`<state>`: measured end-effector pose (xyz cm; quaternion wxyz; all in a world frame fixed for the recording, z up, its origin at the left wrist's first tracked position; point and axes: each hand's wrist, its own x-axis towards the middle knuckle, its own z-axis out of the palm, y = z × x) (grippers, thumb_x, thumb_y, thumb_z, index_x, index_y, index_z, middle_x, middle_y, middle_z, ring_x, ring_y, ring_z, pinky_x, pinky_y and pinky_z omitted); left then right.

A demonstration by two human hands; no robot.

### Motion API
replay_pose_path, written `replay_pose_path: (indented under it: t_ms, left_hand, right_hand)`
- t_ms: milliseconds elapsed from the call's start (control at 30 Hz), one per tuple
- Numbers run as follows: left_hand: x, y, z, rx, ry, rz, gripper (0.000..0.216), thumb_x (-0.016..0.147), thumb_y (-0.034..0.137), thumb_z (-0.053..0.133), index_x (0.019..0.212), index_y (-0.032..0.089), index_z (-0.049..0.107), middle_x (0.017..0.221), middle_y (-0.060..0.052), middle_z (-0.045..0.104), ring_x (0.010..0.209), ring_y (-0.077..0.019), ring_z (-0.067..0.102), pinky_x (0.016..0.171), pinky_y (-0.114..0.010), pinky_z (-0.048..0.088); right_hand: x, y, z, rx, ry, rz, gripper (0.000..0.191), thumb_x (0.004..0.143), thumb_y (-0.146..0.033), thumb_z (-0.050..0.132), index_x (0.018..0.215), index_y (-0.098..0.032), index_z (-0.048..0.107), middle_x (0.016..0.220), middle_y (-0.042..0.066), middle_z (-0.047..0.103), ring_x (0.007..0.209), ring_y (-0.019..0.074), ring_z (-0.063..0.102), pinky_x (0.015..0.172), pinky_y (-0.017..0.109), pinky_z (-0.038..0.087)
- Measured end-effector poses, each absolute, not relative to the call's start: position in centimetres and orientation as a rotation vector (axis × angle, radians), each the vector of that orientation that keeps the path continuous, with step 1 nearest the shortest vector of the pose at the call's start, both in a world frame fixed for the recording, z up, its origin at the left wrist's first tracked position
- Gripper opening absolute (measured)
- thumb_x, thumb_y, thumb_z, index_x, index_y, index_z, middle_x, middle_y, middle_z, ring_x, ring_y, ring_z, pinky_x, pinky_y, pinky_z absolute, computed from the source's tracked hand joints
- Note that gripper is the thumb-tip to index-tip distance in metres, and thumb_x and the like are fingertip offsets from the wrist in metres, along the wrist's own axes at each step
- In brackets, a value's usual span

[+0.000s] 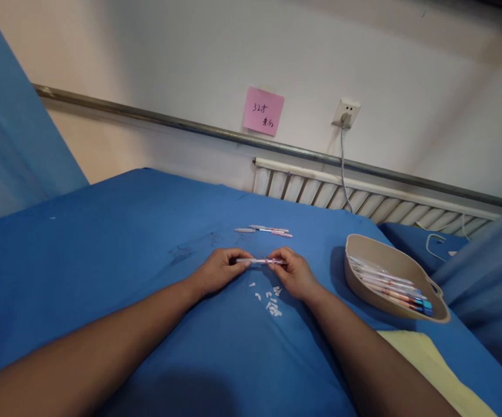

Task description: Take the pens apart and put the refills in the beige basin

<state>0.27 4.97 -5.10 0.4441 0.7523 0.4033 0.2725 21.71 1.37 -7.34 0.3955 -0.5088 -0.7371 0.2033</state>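
Between my two hands a slim pen (259,261) lies level, just over the blue cloth. My left hand (221,270) pinches its left end between thumb and fingers. At the other end, my right hand (295,272) grips it the same way; the fingertips cover both ends. Beyond the hands, a few more pens (270,230) rest on the cloth, one of them apparently uncapped, with a loose cap (244,230) at their left. Small white scraps (272,308) are scattered on the cloth nearer to me, below the held pen.
A beige basket (440,315) holding several pens (390,284) stands at the right. Yellow cloth (433,365) lies beside my right forearm. Blue cloth (103,249) covers the table, with dark marks on it. Behind are a radiator (303,185), a metal rail (181,124) and a plugged socket (345,113).
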Motion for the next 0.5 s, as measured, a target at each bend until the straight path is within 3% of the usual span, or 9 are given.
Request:
replay_pose_path:
  t_ms: [500]
  left_hand:
    - [0.11, 4.94, -5.01, 1.874, 0.979, 0.643, 0.031, 0.078, 0.042, 0.055, 0.093, 0.021, 0.071, 0.085, -0.002, 0.071, 0.079, -0.0199, 0.061, 0.069, -0.026, 0.045]
  right_hand:
    - [21.77, 1.27, -7.28, -1.249, -1.922, 0.434, 0.012, 0.086, -0.029, 0.055, 0.09, -0.022, 0.065, 0.085, 0.002, 0.065, 0.077, 0.0152, 0.06, 0.073, 0.026, 0.046]
